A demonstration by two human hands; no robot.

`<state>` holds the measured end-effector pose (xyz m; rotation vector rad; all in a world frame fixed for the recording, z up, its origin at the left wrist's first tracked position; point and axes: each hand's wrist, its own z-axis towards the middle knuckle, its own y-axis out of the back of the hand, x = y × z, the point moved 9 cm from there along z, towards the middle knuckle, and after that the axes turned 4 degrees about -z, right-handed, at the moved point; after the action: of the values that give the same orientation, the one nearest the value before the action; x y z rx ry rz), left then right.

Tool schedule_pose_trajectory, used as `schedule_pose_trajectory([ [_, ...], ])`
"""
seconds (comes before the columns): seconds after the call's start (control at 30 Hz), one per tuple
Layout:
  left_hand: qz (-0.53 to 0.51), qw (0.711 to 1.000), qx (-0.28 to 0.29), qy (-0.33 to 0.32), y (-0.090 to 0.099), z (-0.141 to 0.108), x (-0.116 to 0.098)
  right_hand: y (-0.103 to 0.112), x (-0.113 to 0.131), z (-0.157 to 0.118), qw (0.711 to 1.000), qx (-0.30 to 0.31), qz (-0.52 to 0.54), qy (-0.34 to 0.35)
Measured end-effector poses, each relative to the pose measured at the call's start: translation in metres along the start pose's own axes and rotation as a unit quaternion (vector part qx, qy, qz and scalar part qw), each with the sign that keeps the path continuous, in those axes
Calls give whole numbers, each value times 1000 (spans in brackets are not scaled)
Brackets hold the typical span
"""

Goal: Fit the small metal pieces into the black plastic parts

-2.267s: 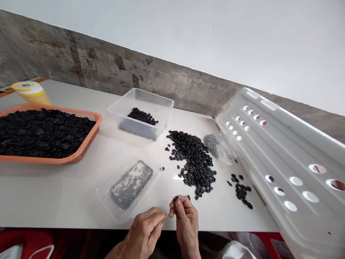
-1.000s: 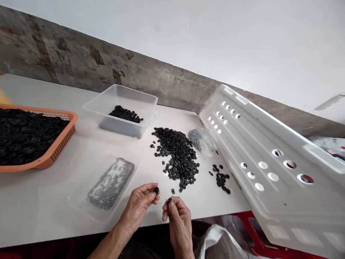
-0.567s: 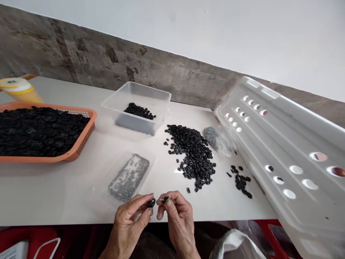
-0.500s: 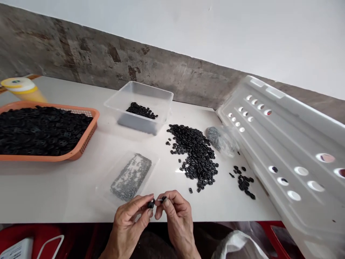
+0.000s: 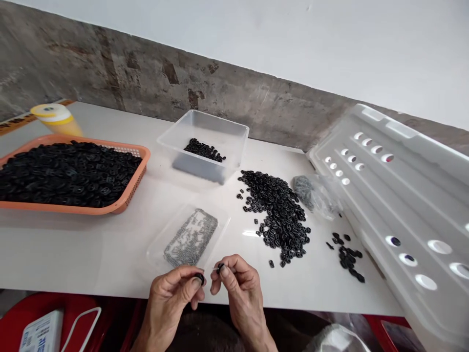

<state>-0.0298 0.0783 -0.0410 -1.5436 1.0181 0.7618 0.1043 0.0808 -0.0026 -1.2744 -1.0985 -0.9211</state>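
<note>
Close to the table's front edge, my left hand (image 5: 166, 300) pinches a small black plastic piece (image 5: 199, 278) between thumb and fingers. Just right of it, my right hand (image 5: 242, 291) is closed on another small black piece (image 5: 220, 267), with a thin metal screw (image 5: 214, 269) sticking out toward the left hand. A narrow gap separates the two pieces. Fingertips hide most of both. Right behind my hands lies a shallow clear tray (image 5: 224, 226) with many small grey screws (image 5: 194, 237). A heap of black two-holed pieces (image 5: 280, 210) spreads over the table to the right.
An orange basket (image 5: 143, 164) full of black parts stands left, a yellow-and-white container (image 5: 58, 120) behind it. A clear bin (image 5: 238, 129) holds some black pieces. Toward the right are a bag of grey screws (image 5: 304, 190), loose black parts (image 5: 350, 259) and a large white perforated panel (image 5: 392, 205).
My left hand has turned the black piece and drawn slightly away from the right hand. The right hand keeps its piece and screw. The whole scene has shifted rightward in view.
</note>
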Motion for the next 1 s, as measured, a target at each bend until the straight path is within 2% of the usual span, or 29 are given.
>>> schedule_pose_trajectory([
  [0.07, -52, 998, 0, 43, 0, -2, 7, 0, 2, -2, 999, -8, -42, -11],
  [0.23, -100, 994, 2, 51, 0, -6, 5, -5, -1, -5, 990, -2, -139, -28],
  [0.63, -92, 994, -17, 52, 6, -8, 2, -9, -5, -5, 982, 3, -189, -26],
  [1.0, -6, 999, -7, 53, 14, -7, 11, -9, -8, -7, 977, 12, -210, -32],
])
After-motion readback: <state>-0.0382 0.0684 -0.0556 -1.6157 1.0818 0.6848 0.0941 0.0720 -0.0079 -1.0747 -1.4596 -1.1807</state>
